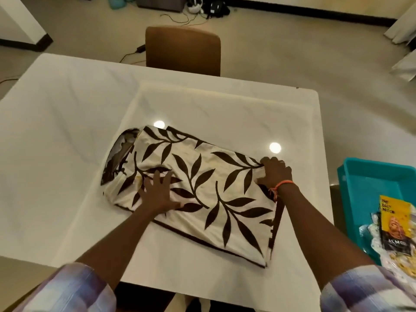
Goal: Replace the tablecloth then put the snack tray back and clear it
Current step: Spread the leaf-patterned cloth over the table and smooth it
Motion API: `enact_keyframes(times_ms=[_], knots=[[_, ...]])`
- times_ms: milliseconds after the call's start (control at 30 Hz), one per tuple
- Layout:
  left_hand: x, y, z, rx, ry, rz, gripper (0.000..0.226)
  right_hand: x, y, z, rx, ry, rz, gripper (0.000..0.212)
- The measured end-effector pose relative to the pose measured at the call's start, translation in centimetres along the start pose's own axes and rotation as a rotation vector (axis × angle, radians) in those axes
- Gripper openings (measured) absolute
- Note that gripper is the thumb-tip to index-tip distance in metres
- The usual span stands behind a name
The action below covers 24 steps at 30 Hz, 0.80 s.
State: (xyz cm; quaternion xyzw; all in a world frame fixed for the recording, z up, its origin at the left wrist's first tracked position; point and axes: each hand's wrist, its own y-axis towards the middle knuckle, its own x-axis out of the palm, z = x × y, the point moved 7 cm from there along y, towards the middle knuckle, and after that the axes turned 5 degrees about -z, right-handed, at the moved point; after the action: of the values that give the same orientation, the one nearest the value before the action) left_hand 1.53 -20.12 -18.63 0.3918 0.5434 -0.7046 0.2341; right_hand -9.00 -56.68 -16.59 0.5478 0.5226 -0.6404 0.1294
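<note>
Both hands work a folded leaf-print tablecloth [202, 188] lying mid-table. Left hand [158, 192] presses flat on it, fingers spread wide; right hand [275, 172] pinches the cloth's far right corner, fingers curled closed around the fabric. Around the bundle, the white table [67, 104] lies bare out to its far and left edges. A brown chair [182, 50] stands at the far edge. Off the right edge sits a teal snack tray [369, 183], holding a yellow packet [394, 221] reading "THE DAILY NUT CO"; lower lettering is too blurred to read.
</note>
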Motion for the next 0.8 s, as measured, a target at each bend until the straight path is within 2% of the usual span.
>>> enact_keyframes(times_ms=[100,200,267,333,400,500,600,633,667,733,800], knots=[[-2.5,3.7,1.3,0.133,0.121,-0.011,0.122,0.6,-1.1,2.5,0.133,0.087,-0.028,0.059],[-4.3,5.9,4.6,0.224,0.141,-0.062,0.120,1.3,-2.9,4.3,0.175,0.232,0.042,0.019],[-5.1,5.9,7.3,0.248,0.199,-0.043,0.112,0.9,-4.4,4.4,0.154,0.330,0.150,0.015],[-5.4,4.7,10.2,0.269,0.270,0.054,0.091,0.2,-6.2,3.7,0.141,0.395,0.300,0.021],[-5.0,2.6,12.5,0.297,0.113,0.113,0.070,-0.9,-8.1,2.5,0.136,0.317,0.470,0.022],[-5.0,-1.8,15.6,0.372,-0.438,0.097,0.040,-2.0,-10.4,-1.1,0.048,0.247,0.610,0.011],[-3.9,-5.4,17.2,0.196,-1.075,-0.250,0.047,-1.5,-12.6,-6.8,-0.150,0.287,0.620,0.002],[-3.7,-6.1,17.1,0.136,-1.175,-0.306,0.046,-0.9,-13.5,-8.9,-0.229,0.309,0.620,0.007],[-3.7,-6.5,16.5,0.112,-1.180,-0.303,0.040,-0.3,-14.6,-11.0,-0.319,0.349,0.623,0.010],[-4.0,-6.7,13.8,0.082,-1.101,-0.184,0.020,0.8,-16.5,-14.4,-0.479,0.435,0.598,0.007],[-3.5,-6.7,9.8,0.021,-1.068,-0.090,0.012,1.6,-17.6,-16.3,-0.559,0.481,0.546,0.013]])
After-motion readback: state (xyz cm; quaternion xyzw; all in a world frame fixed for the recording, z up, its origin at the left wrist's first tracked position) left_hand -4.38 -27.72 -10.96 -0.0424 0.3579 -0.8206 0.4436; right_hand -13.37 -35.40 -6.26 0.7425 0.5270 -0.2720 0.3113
